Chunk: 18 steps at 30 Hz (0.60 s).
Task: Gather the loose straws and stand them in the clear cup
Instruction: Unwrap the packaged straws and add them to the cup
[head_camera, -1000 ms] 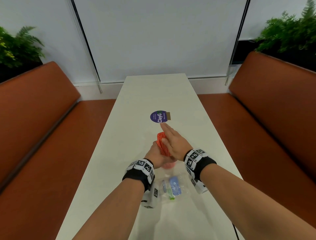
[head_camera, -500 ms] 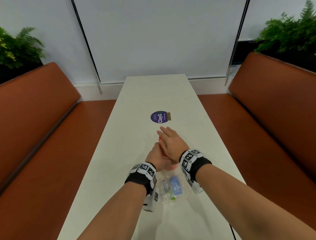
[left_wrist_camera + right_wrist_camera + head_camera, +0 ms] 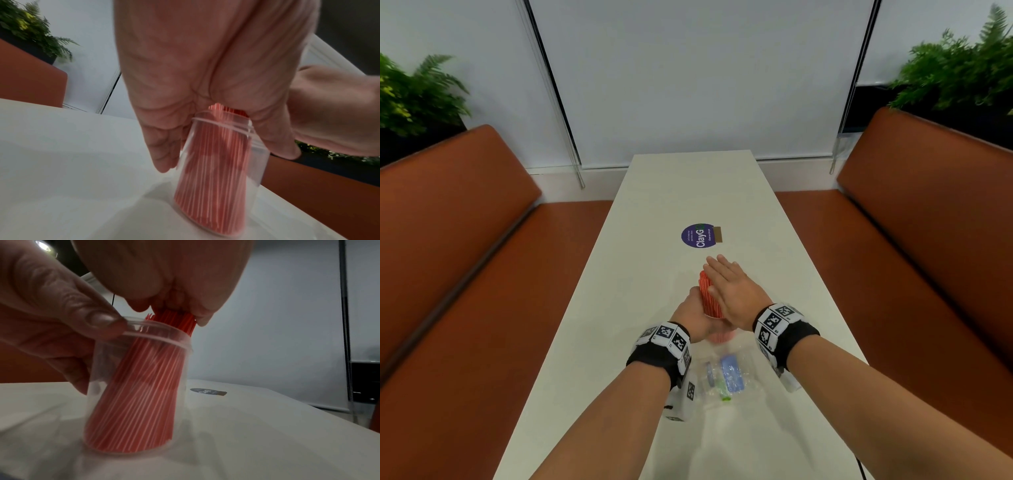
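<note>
Right hand [image 3: 732, 294] flat, fingers straight and together, palm pressing down on the tops of the red straws [image 3: 133, 386]. Left hand [image 3: 697, 317] grips the clear cup [image 3: 137, 386] near the rim, thumb on the lip. Cup stands on the white table [image 3: 688, 192], straws packed inside, leaning. Looks nearly done: no loose straws visible; left is seating and letting go. Crumpled plastic bag [image 3: 726, 377] lies nearer the person.
</note>
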Motion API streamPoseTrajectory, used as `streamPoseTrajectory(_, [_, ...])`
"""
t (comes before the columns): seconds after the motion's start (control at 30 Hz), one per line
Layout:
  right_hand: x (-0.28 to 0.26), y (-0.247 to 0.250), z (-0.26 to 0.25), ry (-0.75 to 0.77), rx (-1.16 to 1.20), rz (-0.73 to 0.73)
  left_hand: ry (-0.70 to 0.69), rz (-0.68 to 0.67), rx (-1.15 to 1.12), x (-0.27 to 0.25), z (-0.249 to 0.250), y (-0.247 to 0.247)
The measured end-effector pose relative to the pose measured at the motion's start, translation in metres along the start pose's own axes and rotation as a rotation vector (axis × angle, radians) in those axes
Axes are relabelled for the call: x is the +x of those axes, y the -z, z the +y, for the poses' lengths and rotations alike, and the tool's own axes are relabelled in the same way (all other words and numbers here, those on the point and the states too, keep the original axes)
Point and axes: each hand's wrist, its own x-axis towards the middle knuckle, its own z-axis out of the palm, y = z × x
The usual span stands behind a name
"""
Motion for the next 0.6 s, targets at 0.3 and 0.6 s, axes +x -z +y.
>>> streamPoseTrajectory(0.3, [-0.002, 0.003, -0.004, -0.023, -0.052, -0.03, 0.008, 0.014, 0.024, -0.001, 0.002, -0.001])
streamPoseTrajectory(0.6, [-0.011, 0.015, -0.001, -0.056, -0.051, -0.067, -0.024, 0.065, 0.083, -0.012, 0.007, -0.001])
